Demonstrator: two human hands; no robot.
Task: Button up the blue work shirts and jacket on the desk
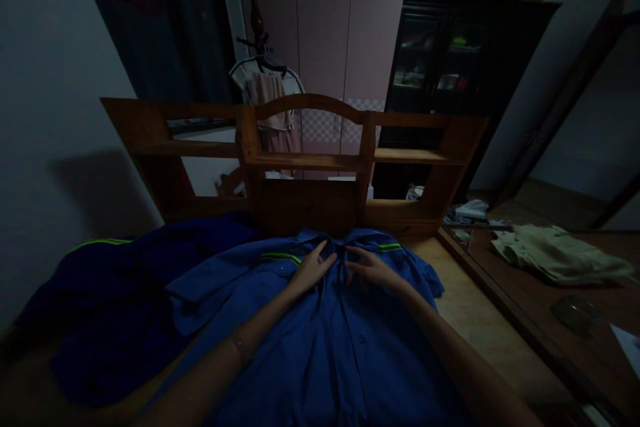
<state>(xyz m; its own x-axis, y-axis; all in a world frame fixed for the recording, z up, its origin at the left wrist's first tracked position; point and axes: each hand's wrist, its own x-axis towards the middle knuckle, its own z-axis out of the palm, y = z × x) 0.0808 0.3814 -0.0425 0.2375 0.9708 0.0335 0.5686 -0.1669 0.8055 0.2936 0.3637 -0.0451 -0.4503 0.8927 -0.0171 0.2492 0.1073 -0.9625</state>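
Observation:
A blue short-sleeved work shirt [280,300] with yellow-green stripes on its chest lies spread out in front of me, collar pointing away. My left hand [311,269] rests on the shirt just left of the front opening, below the collar, with thumb and index finger apart. Across the opening, my right hand [373,269] is over the shirt's other front edge, its index finger reaching toward the collar and its fingers apart. No cloth shows pinched in either hand. The lower part of the shirt fades into shadow.
A darker blue garment [130,293] lies crumpled to the left. Behind the shirt stands a wooden headboard with shelves [310,161]. On the right, a brown table [525,293] holds a folded pale green cloth [555,253] and a glass ashtray-like dish [577,313].

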